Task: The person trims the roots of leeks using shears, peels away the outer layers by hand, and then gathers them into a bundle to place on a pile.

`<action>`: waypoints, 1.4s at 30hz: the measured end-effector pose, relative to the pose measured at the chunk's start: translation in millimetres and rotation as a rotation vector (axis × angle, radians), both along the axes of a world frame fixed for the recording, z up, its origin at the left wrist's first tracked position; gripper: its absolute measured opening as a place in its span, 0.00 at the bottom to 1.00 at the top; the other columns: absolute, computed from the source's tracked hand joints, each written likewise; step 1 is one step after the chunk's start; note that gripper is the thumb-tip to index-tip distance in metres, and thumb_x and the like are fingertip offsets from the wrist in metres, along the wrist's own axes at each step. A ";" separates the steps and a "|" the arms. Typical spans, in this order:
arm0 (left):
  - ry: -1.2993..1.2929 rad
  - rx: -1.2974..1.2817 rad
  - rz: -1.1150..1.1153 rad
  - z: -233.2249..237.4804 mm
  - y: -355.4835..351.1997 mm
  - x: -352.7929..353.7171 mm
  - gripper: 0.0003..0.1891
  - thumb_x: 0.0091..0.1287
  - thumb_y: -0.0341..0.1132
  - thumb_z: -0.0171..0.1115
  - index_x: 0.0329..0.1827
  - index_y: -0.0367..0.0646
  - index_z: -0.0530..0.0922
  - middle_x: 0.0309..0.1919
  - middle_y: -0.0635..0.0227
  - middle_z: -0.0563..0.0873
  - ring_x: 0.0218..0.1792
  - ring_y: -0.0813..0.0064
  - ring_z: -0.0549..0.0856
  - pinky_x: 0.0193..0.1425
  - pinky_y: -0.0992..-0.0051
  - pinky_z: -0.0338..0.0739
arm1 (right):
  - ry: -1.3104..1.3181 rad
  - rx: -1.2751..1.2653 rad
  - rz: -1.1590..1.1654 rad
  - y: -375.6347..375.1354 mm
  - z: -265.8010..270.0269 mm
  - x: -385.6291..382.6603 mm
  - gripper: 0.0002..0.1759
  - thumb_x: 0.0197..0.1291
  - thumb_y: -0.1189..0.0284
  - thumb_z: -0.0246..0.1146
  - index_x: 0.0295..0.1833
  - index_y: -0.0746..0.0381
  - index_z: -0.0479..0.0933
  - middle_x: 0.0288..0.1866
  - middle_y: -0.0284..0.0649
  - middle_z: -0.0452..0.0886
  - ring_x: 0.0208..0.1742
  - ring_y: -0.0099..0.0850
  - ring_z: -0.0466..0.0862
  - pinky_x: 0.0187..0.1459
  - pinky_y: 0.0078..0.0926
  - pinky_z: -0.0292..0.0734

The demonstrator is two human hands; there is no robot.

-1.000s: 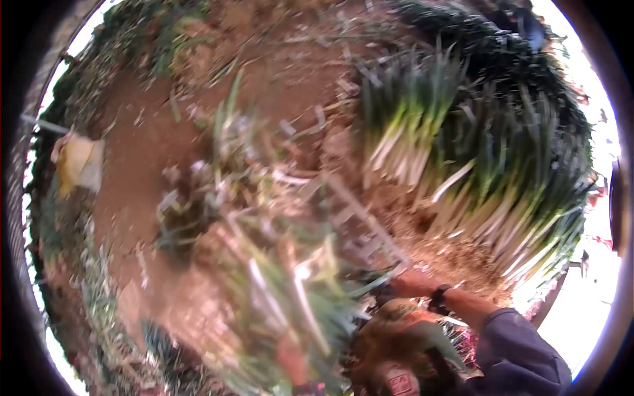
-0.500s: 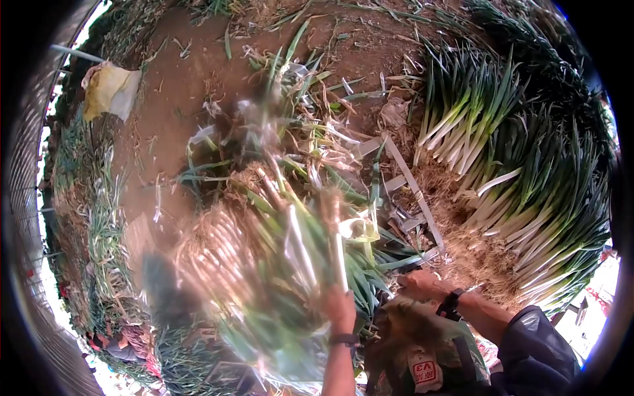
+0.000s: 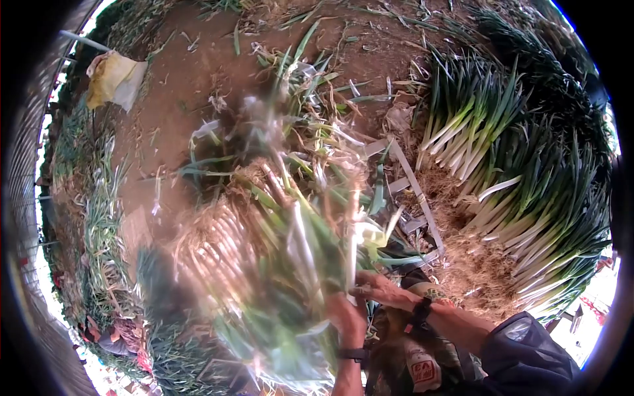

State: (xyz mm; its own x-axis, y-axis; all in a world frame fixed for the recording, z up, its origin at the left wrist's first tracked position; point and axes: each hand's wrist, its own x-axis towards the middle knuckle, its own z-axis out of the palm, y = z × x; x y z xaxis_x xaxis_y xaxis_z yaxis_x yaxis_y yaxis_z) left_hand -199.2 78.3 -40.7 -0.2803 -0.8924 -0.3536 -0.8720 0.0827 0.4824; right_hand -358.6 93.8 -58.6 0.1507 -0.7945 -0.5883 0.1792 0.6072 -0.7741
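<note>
My left hand (image 3: 347, 315) is closed around a green onion (image 3: 352, 241), held upright with its roots at the top. Just above that grip, my right hand (image 3: 384, 289) meets the stalk with curled fingers. Whether it pinches the stalk itself or an outer leaf is hard to make out. A pale peeled-back leaf (image 3: 380, 234) hangs beside the held stalk. To the left lies a pile of green onions (image 3: 221, 241), roots toward the top, partly smeared by blur.
Bundled green onions (image 3: 528, 204) lie in rows on the right. A pale flat frame (image 3: 415, 185) rests among root scraps. Stripped leaves (image 3: 317, 125) litter the brown ground (image 3: 191, 79). A yellowish cloth (image 3: 117, 80) hangs from a pole at the upper left.
My right hand has moved left, from beside my body to the held stalk. My left hand and the green onion have shifted slightly right.
</note>
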 end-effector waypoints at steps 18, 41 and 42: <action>-0.208 -0.001 0.078 -89.2 -68.8 62.1 0.16 0.57 0.39 0.71 0.42 0.39 0.81 0.33 0.47 0.86 0.36 0.43 0.85 0.41 0.52 0.79 | -0.300 0.278 -0.655 -11.1 18.1 30.4 0.14 0.63 0.64 0.72 0.47 0.59 0.77 0.32 0.28 0.75 0.31 0.20 0.76 0.33 0.22 0.73; 0.258 0.246 0.087 41.2 -41.9 67.2 0.25 0.73 0.45 0.62 0.64 0.36 0.72 0.43 0.48 0.86 0.39 0.59 0.86 0.43 0.63 0.81 | -0.316 0.112 0.017 -48.1 91.9 19.5 0.29 0.74 0.57 0.62 0.72 0.64 0.73 0.65 0.41 0.80 0.64 0.33 0.78 0.67 0.34 0.72; 0.323 0.308 0.116 38.3 -34.3 72.2 0.25 0.70 0.43 0.66 0.63 0.36 0.73 0.45 0.49 0.85 0.44 0.57 0.84 0.51 0.62 0.78 | -0.250 0.095 0.094 -49.3 90.1 22.2 0.28 0.74 0.58 0.62 0.71 0.63 0.74 0.65 0.42 0.80 0.64 0.33 0.78 0.67 0.34 0.72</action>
State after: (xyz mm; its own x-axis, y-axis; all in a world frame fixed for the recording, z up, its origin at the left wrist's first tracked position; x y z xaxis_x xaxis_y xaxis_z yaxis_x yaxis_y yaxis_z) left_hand -127.1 43.9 -2.4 -0.3245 -0.7913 -0.5182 -0.6676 -0.1965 0.7181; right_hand -336.4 44.5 31.5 0.3708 -0.7136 -0.5944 0.2973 0.6975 -0.6520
